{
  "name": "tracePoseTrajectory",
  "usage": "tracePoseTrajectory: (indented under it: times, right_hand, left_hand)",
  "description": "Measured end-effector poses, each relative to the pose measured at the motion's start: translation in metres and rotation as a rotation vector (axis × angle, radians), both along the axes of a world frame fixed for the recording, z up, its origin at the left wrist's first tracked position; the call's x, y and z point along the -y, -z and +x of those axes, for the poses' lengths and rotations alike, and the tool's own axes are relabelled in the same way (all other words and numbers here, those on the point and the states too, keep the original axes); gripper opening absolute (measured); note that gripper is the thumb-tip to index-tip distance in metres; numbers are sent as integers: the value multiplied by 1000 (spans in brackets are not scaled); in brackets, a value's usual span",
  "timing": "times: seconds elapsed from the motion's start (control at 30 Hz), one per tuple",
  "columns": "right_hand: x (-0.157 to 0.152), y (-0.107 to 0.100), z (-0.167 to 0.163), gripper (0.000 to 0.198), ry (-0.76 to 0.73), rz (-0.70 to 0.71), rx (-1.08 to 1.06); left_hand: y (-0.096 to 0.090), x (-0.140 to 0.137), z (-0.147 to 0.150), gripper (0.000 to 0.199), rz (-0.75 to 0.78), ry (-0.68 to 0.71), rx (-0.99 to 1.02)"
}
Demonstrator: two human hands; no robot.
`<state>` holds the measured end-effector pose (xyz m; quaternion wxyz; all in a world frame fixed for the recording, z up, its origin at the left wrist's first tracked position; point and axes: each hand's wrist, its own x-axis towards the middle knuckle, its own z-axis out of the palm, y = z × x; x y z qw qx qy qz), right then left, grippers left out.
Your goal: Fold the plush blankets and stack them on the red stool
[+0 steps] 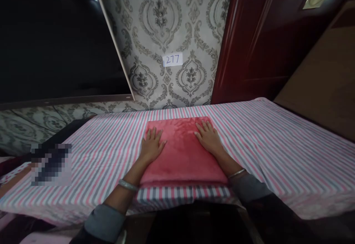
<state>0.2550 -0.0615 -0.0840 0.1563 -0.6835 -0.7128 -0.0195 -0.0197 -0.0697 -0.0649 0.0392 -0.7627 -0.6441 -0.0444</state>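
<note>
A plush pink-red cloth (183, 151), folded into a thick rectangle, lies flat near the front edge of the table. On its left side rests my left hand (152, 144), palm down with the fingers spread. My right hand (208, 136) lies on its upper right part, likewise palm down with fingers apart. Neither hand grips the fabric. The near side of the cloth shows a folded, layered edge. Whether it is a blanket or another plush textile I cannot tell.
A striped tablecloth (108, 155) covers the table. Behind it are a patterned wall with a paper label (172, 59), a large dark screen (61, 40) at left and a dark red door (257, 37) at right. A brown panel (324, 74) borders the right side.
</note>
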Motion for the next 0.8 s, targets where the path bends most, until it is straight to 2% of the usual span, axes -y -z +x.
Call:
tracePoseTrajectory:
  times: [0.43, 0.5, 0.57, 0.67, 0.8]
  right_hand:
    - [-1, 3, 0, 58, 18, 3, 39]
    - [-2, 0, 2, 57, 17, -33, 46]
    - [-5, -10, 2, 57, 29, -131, 40]
    - [-12, -38, -6, 56, 37, -234, 17]
    - [-24, -71, -41, 53, -112, -125, 9]
  left_hand:
    - [1, 4, 0, 63, 27, -1, 25]
    - [-1, 4, -1, 64, -1, -5, 39]
    - [-10, 1, -4, 64, -78, 0, 57]
    - [-32, -12, -3, 62, -155, 9, 76]
    - [-58, -37, 15, 56, -33, 31, 104]
